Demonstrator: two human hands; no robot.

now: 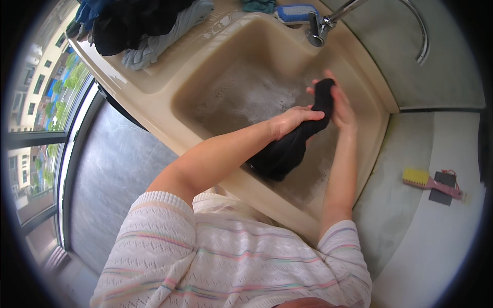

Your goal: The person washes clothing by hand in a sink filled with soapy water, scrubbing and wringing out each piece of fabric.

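Note:
A bunched black garment (287,154) hangs from my hands over the beige laundry sink (238,42). My left hand (296,120) grips it around the middle, thumb across the top. My right hand (342,106) lies along its upper end, palm against the cloth and fingers stretched up behind it. Below the garment the sink holds cloudy, sudsy water (254,92). The garment's lower part spreads wider near the sink's front rim; whether it touches the water I cannot tell.
A chrome faucet (321,30) rises at the sink's back corner, beside a blue-and-white scrub brush (295,13). Wet clothes, black (134,23) and pale grey (165,38), are heaped on the left washboard ledge. A pink-handled brush (431,183) is at right. Windows (42,96) line the left side.

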